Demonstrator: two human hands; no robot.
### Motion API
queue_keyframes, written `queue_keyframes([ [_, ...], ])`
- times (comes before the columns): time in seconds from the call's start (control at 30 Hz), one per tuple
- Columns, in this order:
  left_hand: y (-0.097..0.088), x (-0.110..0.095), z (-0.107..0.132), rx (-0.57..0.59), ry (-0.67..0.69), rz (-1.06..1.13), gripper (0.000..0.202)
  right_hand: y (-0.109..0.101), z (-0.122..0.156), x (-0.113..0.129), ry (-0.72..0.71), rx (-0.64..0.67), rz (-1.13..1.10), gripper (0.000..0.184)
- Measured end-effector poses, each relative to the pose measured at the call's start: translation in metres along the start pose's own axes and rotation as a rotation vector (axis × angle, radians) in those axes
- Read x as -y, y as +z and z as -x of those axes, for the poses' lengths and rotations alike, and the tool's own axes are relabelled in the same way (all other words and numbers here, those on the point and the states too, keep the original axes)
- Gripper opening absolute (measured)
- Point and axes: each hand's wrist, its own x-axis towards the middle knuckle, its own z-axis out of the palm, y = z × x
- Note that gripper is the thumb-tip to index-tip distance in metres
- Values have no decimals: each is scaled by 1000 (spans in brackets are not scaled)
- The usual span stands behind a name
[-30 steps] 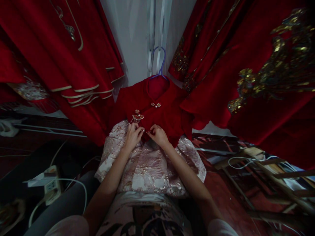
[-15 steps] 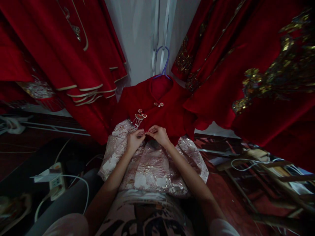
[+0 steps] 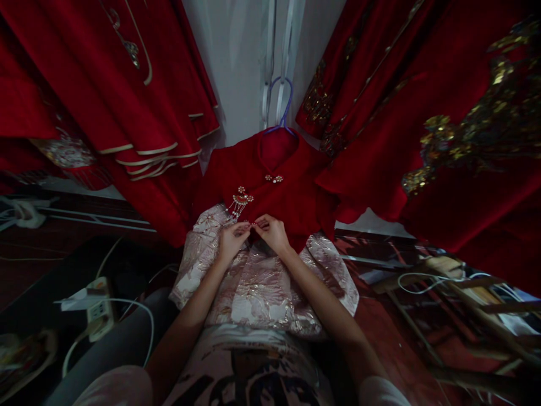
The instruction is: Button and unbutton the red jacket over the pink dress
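Note:
A red top (image 3: 291,197) hangs in front of me on a purple hanger (image 3: 287,107). Two small flower-shaped fastenings (image 3: 274,179) sit below its collar, and a beaded tassel brooch (image 3: 240,202) is on its left side. At the lower front of the top, my left hand (image 3: 231,239) and my right hand (image 3: 273,232) meet with fingertips pinched. Between them shows a tiny beaded fastening (image 3: 252,225), mostly covered by the fingers. Under my hands spreads a pale brocade skirt (image 3: 262,287) with shiny threads, reaching my lap.
Red garments (image 3: 160,101) with light piping hang at left. At right hangs red cloth with gold sequin trim (image 3: 439,141). A power strip (image 3: 100,310) with white cables lies at lower left. A wooden stool frame (image 3: 448,316) stands at lower right.
Both hands stay at nearly the same spot, fingertips still pinched together at the lower front of the top. The whole view has shifted very slightly.

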Motion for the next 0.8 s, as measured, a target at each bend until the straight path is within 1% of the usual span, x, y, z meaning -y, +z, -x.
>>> queue_keyframes([
  [0.1,-3,-3,-1,32,-12,-13,22,1,1,-2,-12,4,10,11],
  [0.17,-5,-7,-1,43,40,-55,18,1,1,-4,-15,8,21,11],
  [0.23,-5,-9,-2,37,122,-128,15,1,1,-3,-23,5,60,11],
  [0.33,-4,-10,-1,-19,192,-236,18,-3,1,3,-43,9,150,13],
  [0.4,-3,-11,0,-86,202,-280,22,-9,0,11,-63,13,179,16],
  [0.47,-2,-14,3,-128,215,-331,22,-18,-2,20,-97,9,162,16],
  [0.57,0,-19,7,-108,240,-402,19,-33,-5,30,-127,-22,123,17],
  [0.63,1,-21,9,-86,260,-425,20,-40,-7,31,-111,-32,121,19],
  [0.7,3,-20,10,-68,279,-438,21,-44,-8,27,-79,15,141,16],
  [0.8,3,-17,10,-58,279,-439,16,-42,-8,14,-40,157,155,11],
])
